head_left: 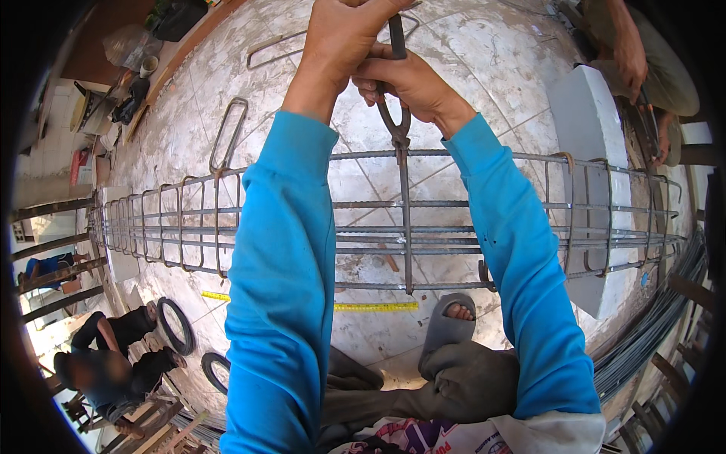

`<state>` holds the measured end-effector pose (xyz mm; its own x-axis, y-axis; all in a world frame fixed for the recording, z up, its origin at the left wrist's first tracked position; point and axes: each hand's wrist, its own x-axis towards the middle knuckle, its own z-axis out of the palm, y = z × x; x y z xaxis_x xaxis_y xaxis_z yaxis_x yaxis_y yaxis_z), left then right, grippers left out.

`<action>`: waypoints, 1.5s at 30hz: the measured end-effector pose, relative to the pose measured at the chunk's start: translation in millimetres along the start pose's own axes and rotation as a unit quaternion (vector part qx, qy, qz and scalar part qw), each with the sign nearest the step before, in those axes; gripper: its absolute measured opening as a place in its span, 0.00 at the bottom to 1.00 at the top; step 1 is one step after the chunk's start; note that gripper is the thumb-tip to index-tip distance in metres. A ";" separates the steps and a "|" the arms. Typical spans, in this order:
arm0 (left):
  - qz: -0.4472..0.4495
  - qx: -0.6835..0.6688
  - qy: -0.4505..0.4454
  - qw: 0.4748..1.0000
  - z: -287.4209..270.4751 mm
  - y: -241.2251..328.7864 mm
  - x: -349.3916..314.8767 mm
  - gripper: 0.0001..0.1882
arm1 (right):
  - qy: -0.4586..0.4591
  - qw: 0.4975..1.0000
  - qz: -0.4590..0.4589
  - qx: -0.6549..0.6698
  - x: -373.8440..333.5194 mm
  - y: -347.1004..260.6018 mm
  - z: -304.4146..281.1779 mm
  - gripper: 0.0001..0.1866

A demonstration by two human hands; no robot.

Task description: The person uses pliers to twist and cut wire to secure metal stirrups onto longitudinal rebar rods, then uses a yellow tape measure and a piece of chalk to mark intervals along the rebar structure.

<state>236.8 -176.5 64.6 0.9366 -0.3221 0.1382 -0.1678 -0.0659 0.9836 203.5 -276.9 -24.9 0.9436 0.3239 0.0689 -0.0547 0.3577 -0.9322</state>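
Observation:
A long cage of steel reinforcing bars (363, 205) runs from left to right in front of me, with bent stirrups around it. At its far top bar, the jaws of dark pincers (395, 129) meet the bar where an upright stirrup (407, 219) crosses it. My right hand (408, 85) is closed around the pincers just above the jaws. Farther up, my left hand (340, 38) is closed at the handle end, partly cut off by the upper edge. A yellow measuring tape (376, 307) lies on the floor near my sandalled foot.
Loose stirrups (228, 136) lie beyond the cage. A pale block (590, 113) stands under its right end. At far right, a co-worker's hands (631, 64) hold a tool. Wire coils (175, 325), a seated person (106, 371) and a bundle of bars (650, 318) are nearby.

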 end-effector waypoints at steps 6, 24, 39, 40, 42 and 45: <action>0.089 0.262 0.317 0.907 54.3 -13.1 -19.8 0.42 | 0.108 0.963 -0.169 -0.181 2.8 17.8 12.3 0.19; 0.109 0.158 0.085 0.978 -98.0 -1.7 -122.9 0.37 | 0.250 0.914 -0.142 0.288 4.3 -10.8 2.1 0.20; -0.491 0.305 -0.173 0.797 -246.9 79.3 -558.3 0.24 | -0.463 0.842 0.256 -0.103 -128.2 46.4 271.2 0.21; -0.478 0.323 -0.056 0.815 -257.0 105.8 -560.6 0.18 | -0.520 0.798 0.259 -0.160 -142.3 63.8 282.3 0.22; -0.429 0.320 0.234 0.812 -259.7 138.5 -566.3 0.10 | -0.555 0.730 0.307 -0.254 -179.1 109.4 287.2 0.27; -0.342 0.293 0.447 0.773 -236.8 118.7 -599.9 0.10 | -0.532 0.746 0.291 -0.275 -222.3 170.7 262.4 0.28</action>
<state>-272.0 232.5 125.8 0.6621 0.7416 -0.1085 0.5950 -0.4321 0.6777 -101.2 -58.0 -106.1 0.0036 0.9010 -0.4337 0.0634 -0.4331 -0.8991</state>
